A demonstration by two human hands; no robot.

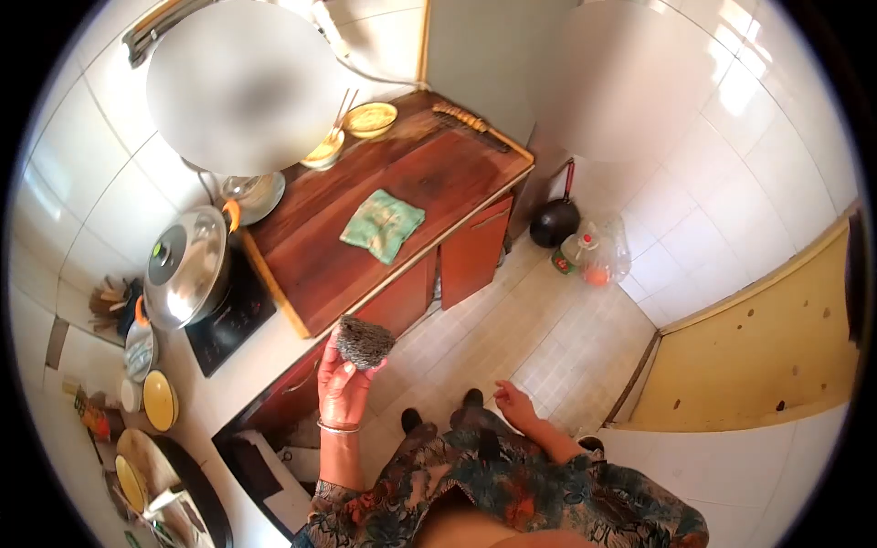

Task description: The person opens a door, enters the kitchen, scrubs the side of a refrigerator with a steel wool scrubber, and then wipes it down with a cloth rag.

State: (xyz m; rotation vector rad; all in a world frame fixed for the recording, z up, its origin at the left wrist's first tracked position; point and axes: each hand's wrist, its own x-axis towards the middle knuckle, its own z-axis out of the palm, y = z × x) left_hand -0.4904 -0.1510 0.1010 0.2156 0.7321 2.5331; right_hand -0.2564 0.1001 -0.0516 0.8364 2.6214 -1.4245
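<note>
My left hand (343,395) is raised in front of the counter, its fingers closed round a grey steel wool scrubber (365,342). A bangle circles that wrist. My right hand (516,406) hangs over the floor by my body, fingers loosely apart and nothing visible in it. On the red-brown wooden counter board (301,260), beyond the scrubber, lies a crumpled green cloth (383,226). Neither hand touches the cloth or the board.
A lidded steel pot (189,265) stands on the black cooktop (234,331). Bowls of food (371,120) sit at the board's back. Left are a yellow bowl (160,400) and a wok (183,475). A black pan (554,223) and plastic bottles (596,257) stand by the wall.
</note>
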